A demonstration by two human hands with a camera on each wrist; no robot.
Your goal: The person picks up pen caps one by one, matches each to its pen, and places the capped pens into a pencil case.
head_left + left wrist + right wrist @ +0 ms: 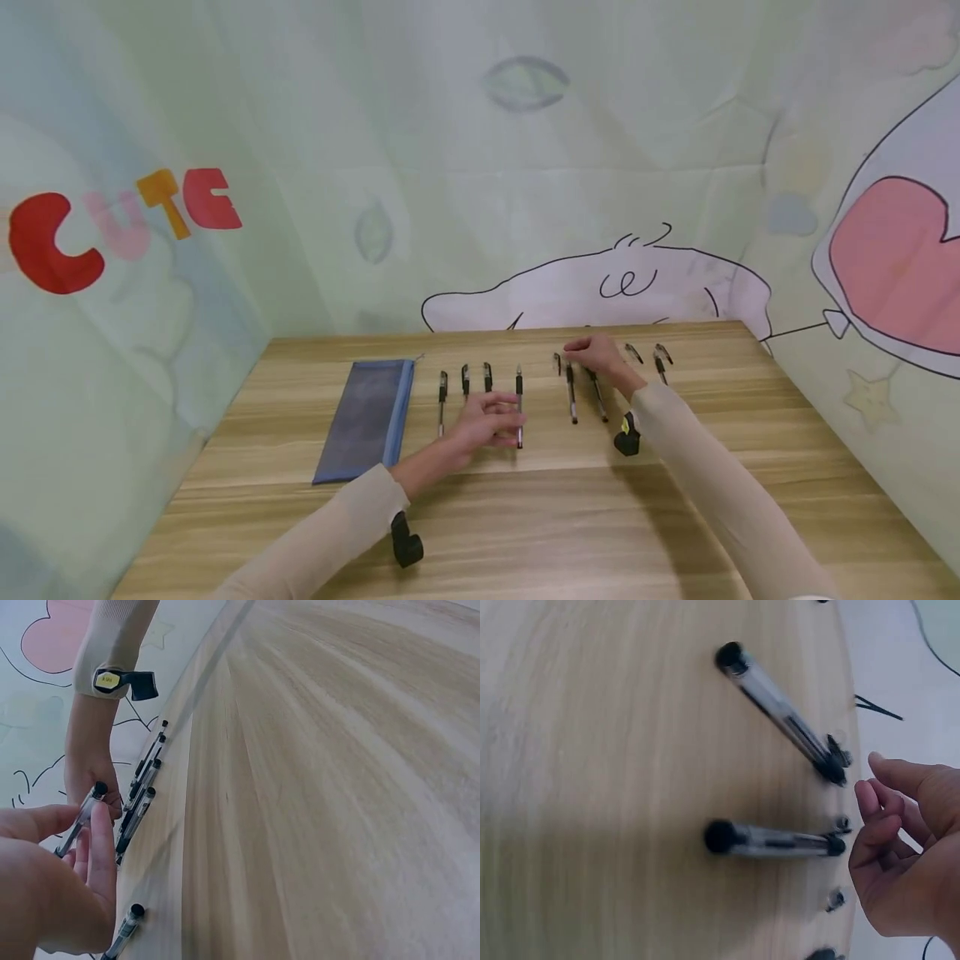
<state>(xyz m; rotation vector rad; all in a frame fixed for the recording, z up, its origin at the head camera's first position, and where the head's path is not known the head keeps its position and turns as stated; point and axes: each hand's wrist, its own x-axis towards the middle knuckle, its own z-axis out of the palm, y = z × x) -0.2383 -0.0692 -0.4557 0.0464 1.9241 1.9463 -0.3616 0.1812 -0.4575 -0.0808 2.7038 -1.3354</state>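
Between its thumb and fingers, my left hand [487, 421] pinches a clear-barrelled gel pen [519, 385], tip pointing to the far side; the left wrist view shows the black end of this held pen [84, 814]. Farther right, my right hand [600, 357] hovers over the far ends of two uncapped pens. Its fingers are loosely bent with nothing visible between them in the right wrist view. Below it lie a straight pen [772, 841] and a slanted pen [780, 709]. A small black pen cap [557, 362] lies just left of the right fingertips.
Left of the left hand lie a capped pen [442, 390] and two more beside it. A blue mesh zip pouch [362, 421] lies at the far left. On the right are another pen [660, 367] and loose caps [633, 353]. A printed curtain [450, 208] hangs behind the wooden table [540, 533].
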